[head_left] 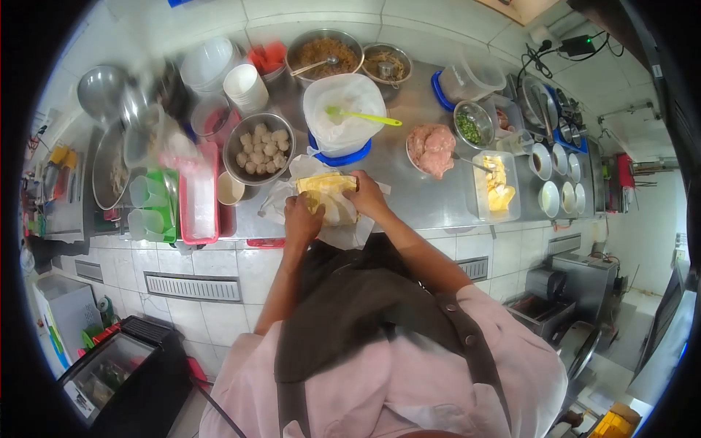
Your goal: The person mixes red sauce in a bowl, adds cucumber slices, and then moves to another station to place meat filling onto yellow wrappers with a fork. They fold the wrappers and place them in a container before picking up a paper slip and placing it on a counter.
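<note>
In the head view, a bundle of yellow dumpling wrappers [326,185] lies on crumpled white wrapping paper [349,235] at the counter's near edge. My left hand [303,217] is closed, its fingers curled on the near left side of the bundle. At the right end, my right hand [367,196] grips the yellow wrappers, thumb and fingers bent. Just beyond stands a white bag-lined tub [332,102] with a lime-green spoon [374,118] across it. A steel bowl of meatballs [257,148] sits to the left of the paper.
A mound of pink minced meat [432,150] and a clear box of yellow pieces [496,186] stand to the right. Small sauce bowls [541,162] line the far right. At left are a pink tray [198,197] and green-based cups [148,191]. Food-filled pans [325,55] stand behind.
</note>
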The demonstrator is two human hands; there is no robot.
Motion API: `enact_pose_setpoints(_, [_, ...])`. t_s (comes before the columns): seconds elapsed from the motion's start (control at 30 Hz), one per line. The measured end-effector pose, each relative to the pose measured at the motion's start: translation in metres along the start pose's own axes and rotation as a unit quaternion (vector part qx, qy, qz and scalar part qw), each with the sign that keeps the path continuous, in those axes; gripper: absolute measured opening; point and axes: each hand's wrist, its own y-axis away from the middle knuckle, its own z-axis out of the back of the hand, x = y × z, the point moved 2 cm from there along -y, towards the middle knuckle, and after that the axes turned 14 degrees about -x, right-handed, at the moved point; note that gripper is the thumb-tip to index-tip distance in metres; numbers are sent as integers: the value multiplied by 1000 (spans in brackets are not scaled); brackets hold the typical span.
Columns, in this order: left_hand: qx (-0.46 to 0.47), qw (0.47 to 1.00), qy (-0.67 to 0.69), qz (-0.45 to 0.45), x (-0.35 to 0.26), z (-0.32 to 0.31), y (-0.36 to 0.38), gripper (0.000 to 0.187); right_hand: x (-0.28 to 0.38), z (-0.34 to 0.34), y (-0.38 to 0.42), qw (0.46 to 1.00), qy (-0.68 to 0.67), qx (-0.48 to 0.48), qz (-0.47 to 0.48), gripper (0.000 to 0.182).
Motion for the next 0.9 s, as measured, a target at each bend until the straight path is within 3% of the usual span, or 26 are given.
enact_pose_setpoints(0.07, [-7, 1000, -22, -16, -1, -3, 4, 54, -2, -2, -4, 998, 16, 41, 35, 49])
enact_pose_setpoints(0.2, [-19, 999, -36, -13, -4, -7, 4, 59, 3, -2, -7, 998, 37, 32, 42, 40])
enact_pose_setpoints(0.3, [-29, 999, -32, 2, -5, -6, 0, 64, 12, 6, -3, 998, -17, 47, 45, 32])
enact_pose_setpoints(0.37, [-37, 999, -27, 5, -6, -4, -3, 67, 22, 16, 4, 990, -26, 16, 137, 24])
enact_pose_setpoints(0.43, [11, 999, -49, -6, -14, 2, -9, 75, 19, 17, 5, 983, -59, 42, 171, 22])
enact_pose_setpoints(0.57, [11, 995, -77, -60, -8, 2, -26, 71, 13, 22, 8, 946, -142, 51, 287, 17])
enact_pose_setpoints(0.6, [49, 994, -50, -90, -4, 2, -33, 66, 12, 21, 8, 945, -146, 53, 289, 17])
enact_pose_setpoints(0.67, [88, 989, -26, -118, 3, 2, -41, 60, 6, 20, 8, 958, -201, 56, 199, 16])
enact_pose_setpoints(0.73, [210, 977, 42, 9, 9, -3, -46, 51, -11, 9, 7, 958, -230, 78, 153, 17])
enact_pose_setpoints(0.8, [162, 985, 59, -23, 6, -3, -40, 53, -19, 5, 3, 955, -259, 100, 109, 17])
enact_pose_setpoints(0.9, [100, 990, 68, -68, -1, -5, -37, 59, -20, 8, 0, 969, -177, 165, 41, 21])
